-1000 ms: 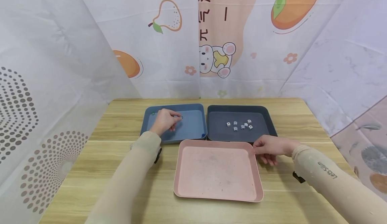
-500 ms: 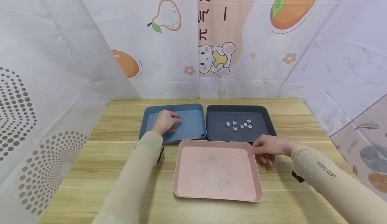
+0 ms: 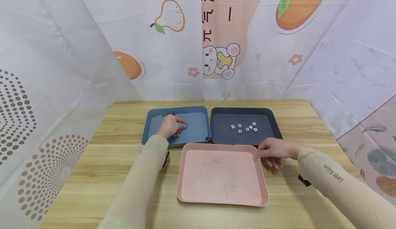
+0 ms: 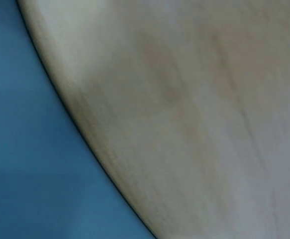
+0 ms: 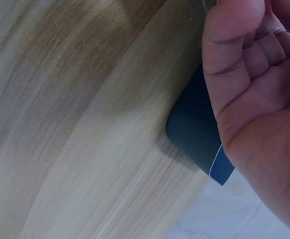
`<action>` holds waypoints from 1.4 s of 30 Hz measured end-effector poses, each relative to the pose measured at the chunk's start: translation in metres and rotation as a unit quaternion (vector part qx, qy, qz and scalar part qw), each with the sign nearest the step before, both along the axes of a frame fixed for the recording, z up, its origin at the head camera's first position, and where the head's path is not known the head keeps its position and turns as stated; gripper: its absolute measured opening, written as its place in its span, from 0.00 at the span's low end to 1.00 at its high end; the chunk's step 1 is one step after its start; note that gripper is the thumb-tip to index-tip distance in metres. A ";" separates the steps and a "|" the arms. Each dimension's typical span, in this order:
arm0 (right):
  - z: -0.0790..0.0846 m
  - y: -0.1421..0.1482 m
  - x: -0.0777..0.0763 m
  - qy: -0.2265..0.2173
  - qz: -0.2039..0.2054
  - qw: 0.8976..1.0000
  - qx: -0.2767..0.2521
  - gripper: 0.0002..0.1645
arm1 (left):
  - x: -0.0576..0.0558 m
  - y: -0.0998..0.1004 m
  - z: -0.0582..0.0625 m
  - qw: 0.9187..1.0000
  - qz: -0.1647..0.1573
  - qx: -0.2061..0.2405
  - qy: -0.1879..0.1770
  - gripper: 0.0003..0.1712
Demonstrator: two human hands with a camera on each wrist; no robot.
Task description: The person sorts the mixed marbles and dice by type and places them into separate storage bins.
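Note:
My left hand (image 3: pixel 171 126) reaches into the blue tray (image 3: pixel 198 114) at the back left and pinches a small, round, greenish thing like a marble (image 3: pixel 186 124), mostly covered by the fingertips. Other small green marbles (image 3: pixel 155 116) lie along that tray's far side, and a blue marble (image 3: pixel 207 138) sits in its near right corner. With thumb and fingers, my right hand (image 3: pixel 273 151) grips the pink tray (image 3: pixel 222 174) by the rim at its far right corner. In the left wrist view only the blue tray's wall (image 4: pixel 45 159) and the wood surface appear.
Several white dice (image 3: pixel 247 129) lie in the dark navy tray (image 3: pixel 266 115), which stands right of the blue one and behind the pink one. All three trays are on a wooden table (image 3: pixel 117 160). A printed curtain (image 3: pixel 173 57) hangs behind the table.
My left hand has shifted slightly toward me inside the blue tray, the pinched marble moving with it. Green marbles behind the hand have come into sight. My right hand keeps its grip.

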State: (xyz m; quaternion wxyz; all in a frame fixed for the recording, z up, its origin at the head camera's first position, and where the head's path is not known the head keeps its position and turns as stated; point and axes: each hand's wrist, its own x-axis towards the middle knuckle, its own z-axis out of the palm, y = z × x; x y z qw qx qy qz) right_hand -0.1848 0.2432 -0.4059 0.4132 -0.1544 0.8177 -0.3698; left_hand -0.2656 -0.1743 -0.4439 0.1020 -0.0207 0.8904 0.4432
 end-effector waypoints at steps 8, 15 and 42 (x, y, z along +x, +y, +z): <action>0.000 0.000 0.000 0.002 0.000 1.000 0.004 0.20 | -0.004 0.003 -0.003 1.000 0.005 -0.013 -0.017 0.06; 0.000 0.000 -0.001 0.003 0.002 1.000 0.006 0.20 | -0.008 0.004 -0.006 0.999 0.009 -0.032 -0.025 0.05; -0.001 -0.001 -0.004 0.005 0.011 1.000 0.006 0.21 | 0.002 -0.004 0.009 1.000 0.000 -0.005 -0.016 0.11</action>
